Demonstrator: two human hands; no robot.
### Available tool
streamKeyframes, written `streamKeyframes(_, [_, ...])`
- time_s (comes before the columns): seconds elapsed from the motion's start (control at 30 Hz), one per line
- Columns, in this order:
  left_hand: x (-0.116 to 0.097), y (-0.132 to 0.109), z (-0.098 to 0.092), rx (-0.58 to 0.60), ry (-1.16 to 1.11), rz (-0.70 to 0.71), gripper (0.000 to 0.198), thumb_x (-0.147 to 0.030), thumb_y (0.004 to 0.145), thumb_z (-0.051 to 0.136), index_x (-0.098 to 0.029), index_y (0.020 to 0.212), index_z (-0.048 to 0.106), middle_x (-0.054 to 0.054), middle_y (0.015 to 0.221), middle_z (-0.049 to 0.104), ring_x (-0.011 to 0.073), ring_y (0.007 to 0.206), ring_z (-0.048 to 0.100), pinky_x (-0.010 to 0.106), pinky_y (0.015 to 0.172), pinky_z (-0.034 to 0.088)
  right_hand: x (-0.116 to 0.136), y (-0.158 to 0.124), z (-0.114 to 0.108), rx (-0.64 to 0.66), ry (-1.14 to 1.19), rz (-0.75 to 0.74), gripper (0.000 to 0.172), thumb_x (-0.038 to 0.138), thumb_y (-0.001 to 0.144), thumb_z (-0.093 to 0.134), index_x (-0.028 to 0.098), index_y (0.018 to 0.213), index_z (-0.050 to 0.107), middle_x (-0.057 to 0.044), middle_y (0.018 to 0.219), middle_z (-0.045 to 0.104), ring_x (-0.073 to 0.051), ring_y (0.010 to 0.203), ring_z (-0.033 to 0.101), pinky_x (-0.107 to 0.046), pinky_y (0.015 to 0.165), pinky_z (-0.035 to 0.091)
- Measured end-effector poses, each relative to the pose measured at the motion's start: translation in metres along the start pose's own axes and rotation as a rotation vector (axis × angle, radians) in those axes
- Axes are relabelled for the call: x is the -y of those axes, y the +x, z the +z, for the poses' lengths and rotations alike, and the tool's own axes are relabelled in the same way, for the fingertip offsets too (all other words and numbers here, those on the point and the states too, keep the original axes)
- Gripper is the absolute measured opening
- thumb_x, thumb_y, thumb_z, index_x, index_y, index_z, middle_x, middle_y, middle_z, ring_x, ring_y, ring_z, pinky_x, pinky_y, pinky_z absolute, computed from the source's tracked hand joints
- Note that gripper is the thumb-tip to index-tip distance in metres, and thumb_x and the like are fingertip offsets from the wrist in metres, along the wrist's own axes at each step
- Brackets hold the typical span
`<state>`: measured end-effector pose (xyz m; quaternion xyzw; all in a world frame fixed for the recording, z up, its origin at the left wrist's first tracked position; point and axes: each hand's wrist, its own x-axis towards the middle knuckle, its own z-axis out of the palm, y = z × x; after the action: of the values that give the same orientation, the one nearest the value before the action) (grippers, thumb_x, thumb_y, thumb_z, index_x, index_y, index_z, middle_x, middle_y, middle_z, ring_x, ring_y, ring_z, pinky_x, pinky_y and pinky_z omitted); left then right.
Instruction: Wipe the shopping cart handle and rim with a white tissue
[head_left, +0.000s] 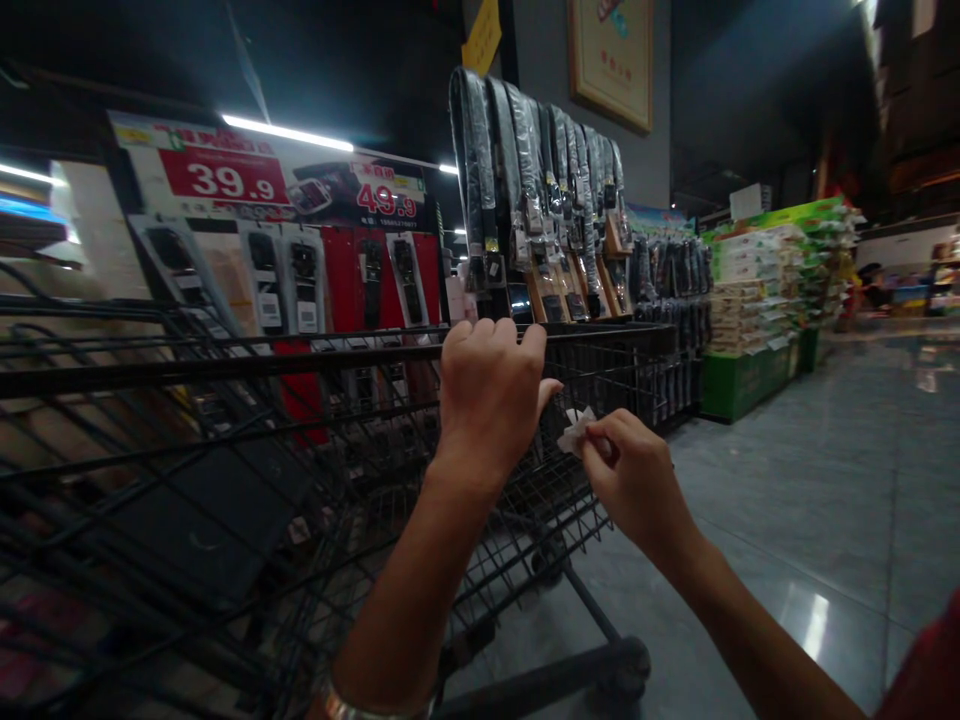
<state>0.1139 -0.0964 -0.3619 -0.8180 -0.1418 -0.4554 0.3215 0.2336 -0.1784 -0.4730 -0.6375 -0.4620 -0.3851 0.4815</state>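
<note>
A black wire shopping cart spans the left and middle of the view. My left hand is wrapped over its top rail, fingers curled round the far side and thumb sticking out to the right. To the right of it, my right hand pinches a crumpled white tissue between thumb and fingers, beside the cart's side. Through the wires a dark flat panel shows inside the cart; its kind is unclear.
Belts in plastic wrap hang on a rack behind the cart, near price signs. A green-based display of stacked packages stands to the right. Shiny grey floor tiles stretch along the right side. A cart wheel is low in the middle.
</note>
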Motion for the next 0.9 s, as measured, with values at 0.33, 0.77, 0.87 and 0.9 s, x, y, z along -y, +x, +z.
streamKeyframes(0.33, [-0.001, 0.000, 0.001, -0.003, -0.007, 0.001, 0.035, -0.046, 0.074, 0.070, -0.019, 0.094, 0.061, 0.006, 0.081, 0.062, 0.0240, 0.081, 0.054, 0.036, 0.068, 0.031, -0.001, -0.015, -0.005, 0.168, -0.182, 0.018, 0.016, 0.007, 0.072, 0.048, 0.019, 0.063, 0.054, -0.003, 0.068, 0.053, -0.014, 0.058, 0.051, -0.026, 0.053, 0.032])
streamKeyframes(0.77, [-0.002, 0.001, 0.001, 0.012, -0.046, -0.016, 0.034, -0.044, 0.074, 0.072, -0.018, 0.092, 0.059, 0.007, 0.085, 0.063, 0.0250, 0.083, 0.055, 0.036, 0.070, 0.030, 0.024, 0.018, -0.031, -0.254, -0.080, 0.040, 0.007, 0.014, 0.079, 0.053, 0.018, 0.080, 0.059, -0.004, 0.081, 0.057, -0.015, 0.068, 0.054, -0.028, 0.059, 0.042])
streamKeyframes(0.87, [-0.001, 0.001, 0.001, 0.011, -0.064, -0.016, 0.032, -0.042, 0.075, 0.070, -0.019, 0.093, 0.060, 0.007, 0.086, 0.063, 0.0250, 0.084, 0.055, 0.037, 0.070, 0.030, -0.001, 0.013, -0.007, -0.234, -0.057, 0.045, 0.008, 0.014, 0.081, 0.051, 0.019, 0.082, 0.057, -0.004, 0.082, 0.056, -0.016, 0.071, 0.054, -0.029, 0.063, 0.043])
streamKeyframes(0.9, [-0.001, 0.001, 0.001, 0.010, -0.064, -0.016, 0.031, -0.042, 0.076, 0.070, -0.019, 0.094, 0.060, 0.007, 0.086, 0.063, 0.0249, 0.084, 0.055, 0.037, 0.070, 0.030, -0.009, 0.010, 0.000, -0.207, -0.040, 0.049, 0.009, 0.014, 0.082, 0.049, 0.019, 0.081, 0.057, -0.004, 0.080, 0.055, -0.016, 0.071, 0.053, -0.029, 0.063, 0.043])
